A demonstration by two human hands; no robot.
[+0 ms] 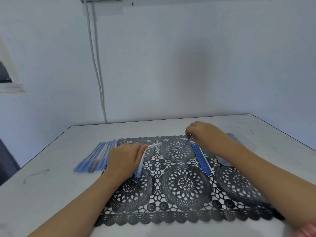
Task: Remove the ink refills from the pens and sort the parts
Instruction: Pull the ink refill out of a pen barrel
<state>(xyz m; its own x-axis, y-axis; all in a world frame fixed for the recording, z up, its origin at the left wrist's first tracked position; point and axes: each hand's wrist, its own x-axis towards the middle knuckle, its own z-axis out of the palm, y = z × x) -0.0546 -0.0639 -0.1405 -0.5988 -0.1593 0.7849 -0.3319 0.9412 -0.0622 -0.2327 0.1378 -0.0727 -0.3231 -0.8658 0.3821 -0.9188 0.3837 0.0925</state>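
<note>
My left hand (124, 159) lies on the left part of the black lace mat (184, 185) and holds a clear pen barrel (153, 145) that points right from its fingertips. A pale blue pen (140, 165) lies just right of that hand. My right hand (203, 136) pinches a thin blue ink refill (186, 143), which slants down to the left above the mat. A row of several blue refills (202, 159) lies on the mat below the right hand. Several blue pens (99, 156) lie side by side on the table at the mat's left edge.
The grey table (51, 177) ends at a white wall behind. Clear plastic parts (224, 161) lie blurred under my right forearm at the mat's right. Two white cables (98, 74) run down the wall behind the table.
</note>
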